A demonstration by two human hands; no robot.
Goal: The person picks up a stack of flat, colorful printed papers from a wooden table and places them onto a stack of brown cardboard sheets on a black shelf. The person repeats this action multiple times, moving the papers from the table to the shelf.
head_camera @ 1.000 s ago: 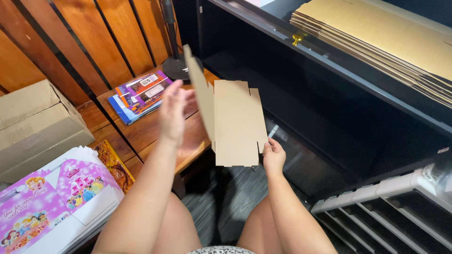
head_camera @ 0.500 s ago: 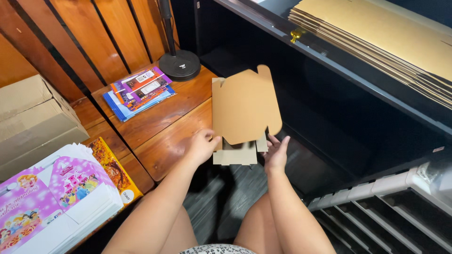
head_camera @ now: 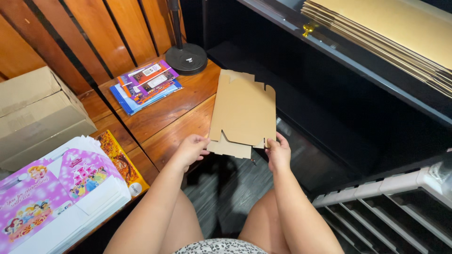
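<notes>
Wooden slats in a warm reddish brown run behind a low wooden bench [head_camera: 165, 117] of the same tone, and a dark shelving unit [head_camera: 358, 94] fills the right side of the view. Both hands hold a flat brown cardboard box blank [head_camera: 245, 110] with cut tabs and notches, which hangs in the air over the bench's near right corner, its long side running away from the person and its far end over the bench top. The left hand [head_camera: 190, 149] is at the blank's lower left corner, fingers curled with the thumb against the folded bottom flap, closed on the card. The right hand [head_camera: 278, 153] is at the lower right corner, its fingertips pinched on the edge of the card there. A stack of purple and blue printed card packets [head_camera: 147, 87] lies on the bench's far part, well apart from the blank, and the round black base of a stand [head_camera: 187, 59] sits just beyond them at the bench's back corner. To the left, closed brown cardboard cartons [head_camera: 37, 117] stand beside a pile of pink and white printed flat boxes [head_camera: 61, 197], with an orange printed flat pack [head_camera: 120, 162] tucked against the pile. On top of the shelving unit lies a stack of flat brown cardboard sheets [head_camera: 391, 33], and a white plastic rack with slots [head_camera: 391, 207] sits at lower right.
</notes>
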